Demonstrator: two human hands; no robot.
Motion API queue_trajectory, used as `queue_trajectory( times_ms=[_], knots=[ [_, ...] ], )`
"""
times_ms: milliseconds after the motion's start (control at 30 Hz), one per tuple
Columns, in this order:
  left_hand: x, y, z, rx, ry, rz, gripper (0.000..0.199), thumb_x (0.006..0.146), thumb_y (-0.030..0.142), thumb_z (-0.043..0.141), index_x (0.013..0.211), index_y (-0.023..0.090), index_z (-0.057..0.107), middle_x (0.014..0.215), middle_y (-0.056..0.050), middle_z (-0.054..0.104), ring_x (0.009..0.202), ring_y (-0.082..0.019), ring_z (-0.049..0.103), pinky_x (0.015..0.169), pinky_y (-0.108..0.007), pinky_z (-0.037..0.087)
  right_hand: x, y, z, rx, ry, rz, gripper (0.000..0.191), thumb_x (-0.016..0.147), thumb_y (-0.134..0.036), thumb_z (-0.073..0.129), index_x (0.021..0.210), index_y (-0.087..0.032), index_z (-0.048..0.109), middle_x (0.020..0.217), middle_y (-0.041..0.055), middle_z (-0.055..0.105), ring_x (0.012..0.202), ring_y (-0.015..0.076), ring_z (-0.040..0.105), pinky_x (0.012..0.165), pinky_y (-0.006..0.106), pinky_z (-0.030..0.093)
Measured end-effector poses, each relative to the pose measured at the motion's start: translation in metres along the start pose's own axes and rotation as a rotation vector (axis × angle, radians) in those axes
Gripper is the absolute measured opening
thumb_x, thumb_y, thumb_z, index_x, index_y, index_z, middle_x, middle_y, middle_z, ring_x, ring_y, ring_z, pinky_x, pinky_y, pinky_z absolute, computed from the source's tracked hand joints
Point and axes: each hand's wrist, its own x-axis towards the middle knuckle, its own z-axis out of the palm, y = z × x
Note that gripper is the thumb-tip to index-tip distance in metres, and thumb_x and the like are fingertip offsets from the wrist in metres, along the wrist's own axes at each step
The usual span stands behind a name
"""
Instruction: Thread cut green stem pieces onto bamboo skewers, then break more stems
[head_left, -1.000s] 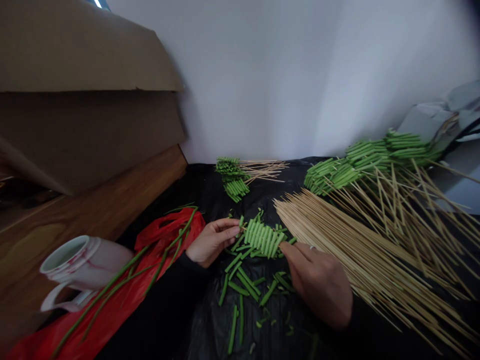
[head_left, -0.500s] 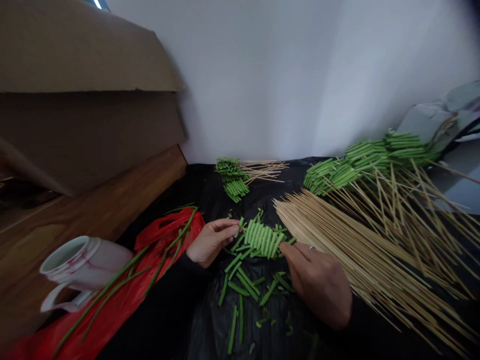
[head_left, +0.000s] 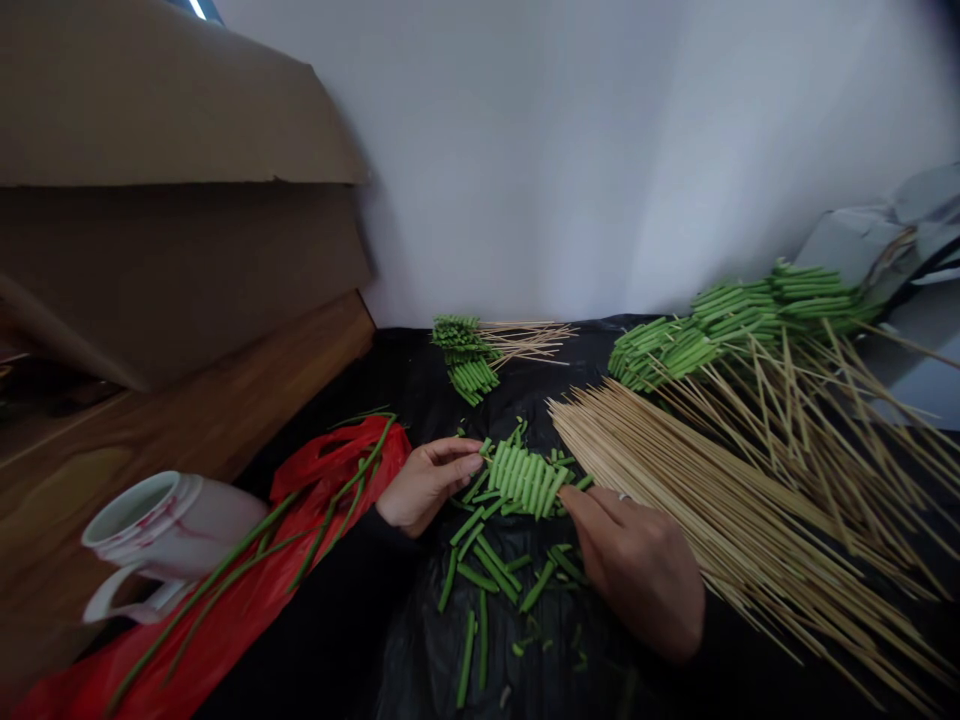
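Observation:
Between my hands is a row of cut green stem pieces (head_left: 527, 480), lying side by side on a skewer. My left hand (head_left: 431, 482) pinches one short green piece at the row's left end. My right hand (head_left: 637, 565) is closed round the skewer at the right end; most of the skewer is hidden by the hand. Loose cut pieces (head_left: 495, 565) lie below and around the row on black plastic (head_left: 420, 640).
Bare skewers (head_left: 720, 490) spread at right, with loaded green skewers (head_left: 739, 315) behind. A smaller loaded stack (head_left: 469, 360) sits by the wall. At left are a red bag (head_left: 300, 530) with long stems, a mug (head_left: 180, 525) and a cardboard box (head_left: 180, 200).
My left hand has shifted very slightly to the right, toward the row, with the green piece in its fingertips. My right hand has hardly moved.

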Motion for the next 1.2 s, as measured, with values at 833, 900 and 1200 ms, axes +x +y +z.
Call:
queue_trajectory(
  times_ms=[833,900,1200],
  knots=[
    [0.0007,0.0007,0.0011,-0.101,-0.015,-0.042,0.034,0.049,0.019,0.089,0.078,0.012,0.074,0.077,-0.003,0.072,0.066,-0.008,0.062,0.060,-0.015,0.049,-0.0001,0.0001,-0.0006,-0.010,0.010,-0.001,0.027,0.090,-0.014,0.041,0.102,-0.015,0.065,0.067,0.0009,0.057,0.055,0.0139,0.049,0.055,0.032,0.026],
    [0.0004,0.0013,0.0015,-0.098,-0.010,-0.043,0.033,0.049,0.019,0.089,0.078,0.012,0.075,0.076,-0.003,0.071,0.066,-0.008,0.062,0.060,-0.015,0.049,-0.0002,0.0002,-0.0003,-0.005,0.007,-0.004,0.027,0.090,-0.013,0.041,0.102,-0.015,0.065,0.067,0.0008,0.057,0.055,0.0137,0.049,0.055,0.031,0.026],
    [0.0002,0.0007,0.0013,-0.103,-0.004,-0.040,0.030,0.051,0.016,0.088,0.077,0.011,0.075,0.076,-0.004,0.072,0.066,-0.008,0.061,0.061,-0.017,0.048,0.0004,-0.0006,-0.0011,-0.007,-0.007,0.001,0.028,0.086,-0.009,0.040,0.098,-0.015,0.065,0.066,0.0008,0.056,0.055,0.0129,0.049,0.054,0.031,0.028]
  ],
)
